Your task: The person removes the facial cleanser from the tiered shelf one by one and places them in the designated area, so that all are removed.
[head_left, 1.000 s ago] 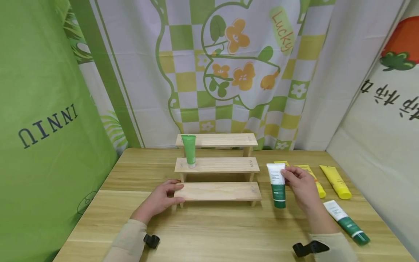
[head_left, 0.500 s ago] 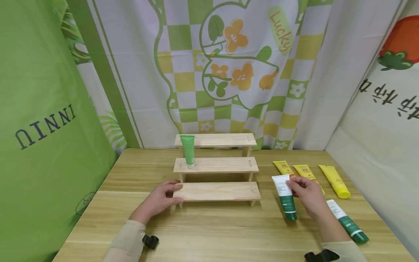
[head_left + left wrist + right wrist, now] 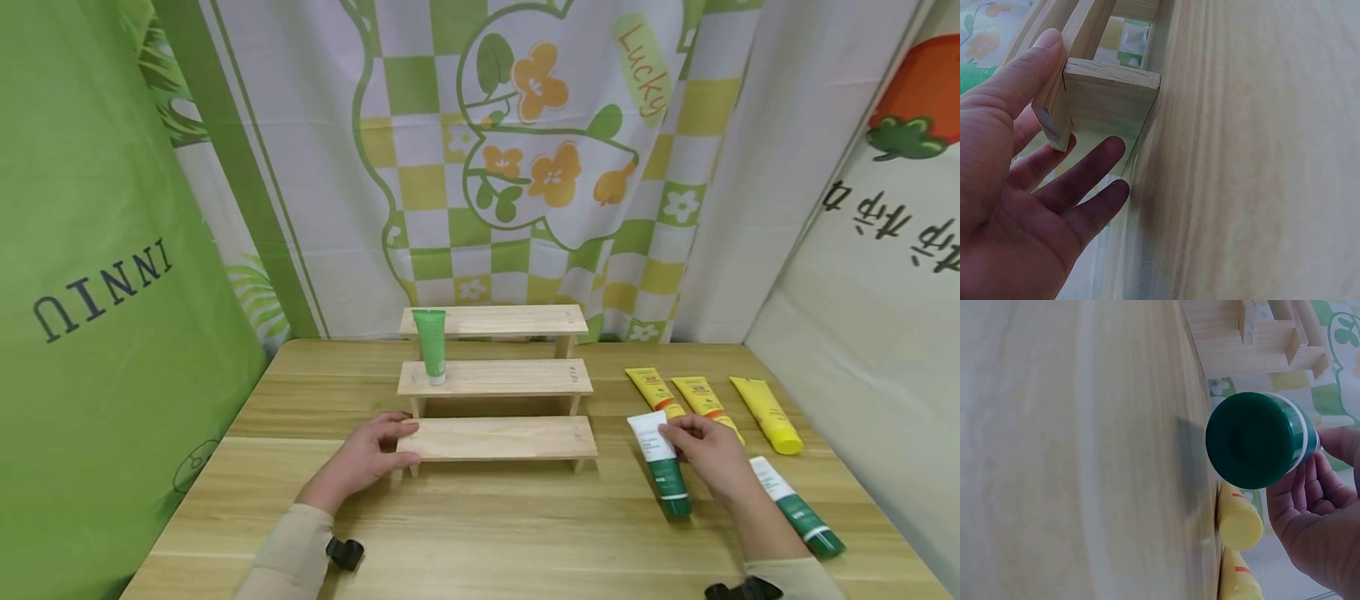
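My left hand (image 3: 365, 460) holds the left end of the lowest step of a three-tier wooden stand (image 3: 498, 437). In the left wrist view the thumb lies over the board (image 3: 1052, 115), one finger meets its far side, and the other fingers spread below. At the right, my right hand (image 3: 712, 457) pinches a white-and-green squeeze tube (image 3: 663, 467) by its white upper part, tilted with the cap toward me. Its round green cap (image 3: 1250, 440) faces the right wrist camera, above the tabletop. A light green tube (image 3: 431, 346) stands cap-down on the middle step, at the left.
Two yellow tubes with orange bands (image 3: 651, 387) (image 3: 701, 400) lie behind my right hand. A plain yellow tube (image 3: 767, 414) lies farther right. Another white-and-green tube (image 3: 798, 508) lies by my right forearm. Printed curtains (image 3: 540, 208) enclose the wooden table (image 3: 450, 533).
My right hand has carried the white-and-green tube right and toward me, away from the stand, and the tube has tilted from nearly upright. The left hand stays at the lowest step.
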Available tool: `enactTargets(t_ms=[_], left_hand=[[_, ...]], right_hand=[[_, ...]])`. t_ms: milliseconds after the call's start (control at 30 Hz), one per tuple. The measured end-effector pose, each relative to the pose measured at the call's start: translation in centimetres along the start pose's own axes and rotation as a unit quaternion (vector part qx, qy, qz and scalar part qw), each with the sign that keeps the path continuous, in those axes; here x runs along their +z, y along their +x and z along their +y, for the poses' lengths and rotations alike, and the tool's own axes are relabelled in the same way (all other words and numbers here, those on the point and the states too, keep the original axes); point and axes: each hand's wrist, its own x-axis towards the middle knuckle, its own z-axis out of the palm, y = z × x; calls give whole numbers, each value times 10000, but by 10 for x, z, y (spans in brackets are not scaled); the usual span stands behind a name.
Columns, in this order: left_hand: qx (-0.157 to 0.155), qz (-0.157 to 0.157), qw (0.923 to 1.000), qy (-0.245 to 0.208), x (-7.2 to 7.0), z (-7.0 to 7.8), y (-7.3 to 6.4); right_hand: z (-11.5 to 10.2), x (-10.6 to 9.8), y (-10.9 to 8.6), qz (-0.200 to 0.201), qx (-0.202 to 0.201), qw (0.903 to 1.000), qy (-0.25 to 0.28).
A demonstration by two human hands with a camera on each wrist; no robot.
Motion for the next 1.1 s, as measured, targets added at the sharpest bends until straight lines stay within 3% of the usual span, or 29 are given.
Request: enactTargets(t_ms=[467,1100], left_hand=[[26,38,9999,113,0,-3,1],[-38,51,9999,85,0,-4,2]], right_hand=[[8,-7,-3,37,329,9984,-453],[9,-12,-7,89,378,9941,-1015]])
